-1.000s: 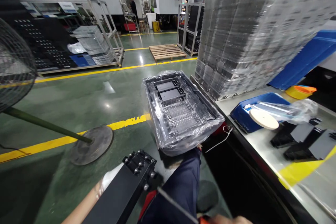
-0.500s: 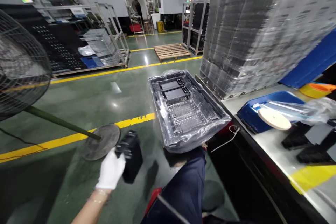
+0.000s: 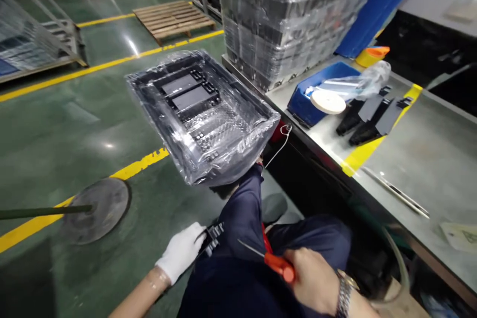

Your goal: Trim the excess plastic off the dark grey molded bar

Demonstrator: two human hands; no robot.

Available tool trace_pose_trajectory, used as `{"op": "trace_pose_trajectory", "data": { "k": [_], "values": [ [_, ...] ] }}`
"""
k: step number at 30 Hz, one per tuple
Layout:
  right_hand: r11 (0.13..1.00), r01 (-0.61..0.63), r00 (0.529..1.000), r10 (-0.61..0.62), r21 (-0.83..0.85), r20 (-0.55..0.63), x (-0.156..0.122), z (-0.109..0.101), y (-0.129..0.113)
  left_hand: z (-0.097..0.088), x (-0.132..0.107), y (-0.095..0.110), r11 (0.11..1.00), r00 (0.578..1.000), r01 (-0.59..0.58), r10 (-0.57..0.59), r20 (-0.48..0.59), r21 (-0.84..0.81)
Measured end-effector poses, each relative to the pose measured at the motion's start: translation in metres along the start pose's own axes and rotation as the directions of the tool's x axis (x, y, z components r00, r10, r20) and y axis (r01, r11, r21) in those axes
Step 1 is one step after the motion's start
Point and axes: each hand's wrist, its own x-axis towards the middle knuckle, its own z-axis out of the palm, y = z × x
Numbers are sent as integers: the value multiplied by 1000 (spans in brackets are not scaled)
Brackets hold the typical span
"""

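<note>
My left hand [image 3: 185, 249], in a white glove, is closed on a black plastic part [image 3: 213, 239] with ribbed, clip-like details, beside my left leg. Much of that part is hidden by my lap. In my bare right hand [image 3: 313, 278], with a metal watch at the wrist, is a red-handled tool with a thin pointed metal tip [image 3: 278, 267]. The tip points left towards my thigh, apart from the black part. Ahead of my knees, a black crate [image 3: 219, 174] wrapped in clear plastic film holds two similar black parts [image 3: 196, 97] at its far end.
On the metal bench [image 3: 417, 159] at right stand a blue bin [image 3: 307, 104], a cream disc [image 3: 328, 102], two black parts [image 3: 368, 119] and a thin rod [image 3: 397, 193]. Wrapped stacks [image 3: 261, 15] rise behind. A fan base [image 3: 100, 211] and wooden pallet [image 3: 173, 20] are on the floor.
The view has turned right and down. My left hand has brought the black part in from the side to my lap. My right hand with the red-handled tool has come into view.
</note>
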Motion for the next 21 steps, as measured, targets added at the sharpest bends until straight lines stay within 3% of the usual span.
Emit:
{"op": "trace_pose_trajectory", "data": {
  "k": [3, 8, 21],
  "values": [
    [1000, 7, 1000, -6, -29, 28, 20, 3, -7, 0, 3, -2, 1000, 999, -12, 13, 43, -7],
    [1000, 12, 999, -11, -24, 38, 45, 10, -12, 10, -1, -7, 1000, 1000, 4, -4, 23, 0],
    [998, 7, 998, -3, -62, 61, 63, 11, -13, 22, -4, -11, 999, 999, -32, 33, -8, 30]
  ]
}}
